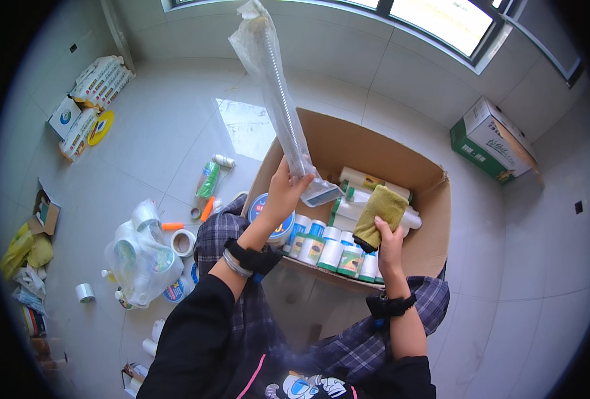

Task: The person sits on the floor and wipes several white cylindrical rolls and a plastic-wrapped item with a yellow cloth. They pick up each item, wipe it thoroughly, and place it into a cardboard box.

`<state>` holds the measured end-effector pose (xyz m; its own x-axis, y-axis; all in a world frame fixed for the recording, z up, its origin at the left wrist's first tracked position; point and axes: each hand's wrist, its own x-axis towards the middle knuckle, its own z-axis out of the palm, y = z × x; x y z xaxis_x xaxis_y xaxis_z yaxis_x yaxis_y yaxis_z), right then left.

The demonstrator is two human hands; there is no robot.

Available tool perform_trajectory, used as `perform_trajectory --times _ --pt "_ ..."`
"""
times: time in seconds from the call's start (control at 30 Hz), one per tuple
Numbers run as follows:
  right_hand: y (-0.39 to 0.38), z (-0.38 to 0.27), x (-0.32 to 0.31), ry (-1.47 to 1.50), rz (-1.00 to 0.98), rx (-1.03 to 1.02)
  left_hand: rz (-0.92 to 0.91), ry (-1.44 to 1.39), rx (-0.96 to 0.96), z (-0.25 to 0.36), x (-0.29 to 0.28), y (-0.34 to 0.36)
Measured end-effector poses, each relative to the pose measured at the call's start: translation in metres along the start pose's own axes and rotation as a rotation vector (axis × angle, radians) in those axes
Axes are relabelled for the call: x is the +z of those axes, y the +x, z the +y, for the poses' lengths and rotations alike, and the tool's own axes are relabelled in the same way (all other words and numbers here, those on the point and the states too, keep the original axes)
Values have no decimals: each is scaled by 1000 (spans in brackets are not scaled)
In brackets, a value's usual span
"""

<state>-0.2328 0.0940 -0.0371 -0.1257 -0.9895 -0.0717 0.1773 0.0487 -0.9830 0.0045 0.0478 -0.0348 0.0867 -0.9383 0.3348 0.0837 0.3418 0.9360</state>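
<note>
Gripped in my left hand [283, 193] is the lower end of a long, clear plastic sleeve [273, 80], raised at a slant over the box's left side. A thin toothed strip runs along its length. My right hand [389, 249] pinches a folded olive-green cloth [383, 211] with a dark edge, above the box's contents. The open cardboard box [434, 226] stands in front of my knees. Along its near side are several white rolls with green and blue ends [331, 253]; longer plastic-wrapped rolls [355, 209] lie behind, partly hidden by the cloth.
On the floor to the left are a plastic bag of tape rolls [145, 259], a white tape roll [184, 243] and a paint roller [223, 161]. White packs [102, 81] are stacked against the left wall. A green-and-white carton [491, 143] stands at the far right.
</note>
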Motion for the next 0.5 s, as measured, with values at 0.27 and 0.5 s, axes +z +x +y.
perform_trajectory --times 0.27,0.5 --pt "-3 2 2 -42 7 1 -57 -65 -46 1 6 0" --pt "-2 4 0 -15 -31 19 62 -151 -130 10 13 1"
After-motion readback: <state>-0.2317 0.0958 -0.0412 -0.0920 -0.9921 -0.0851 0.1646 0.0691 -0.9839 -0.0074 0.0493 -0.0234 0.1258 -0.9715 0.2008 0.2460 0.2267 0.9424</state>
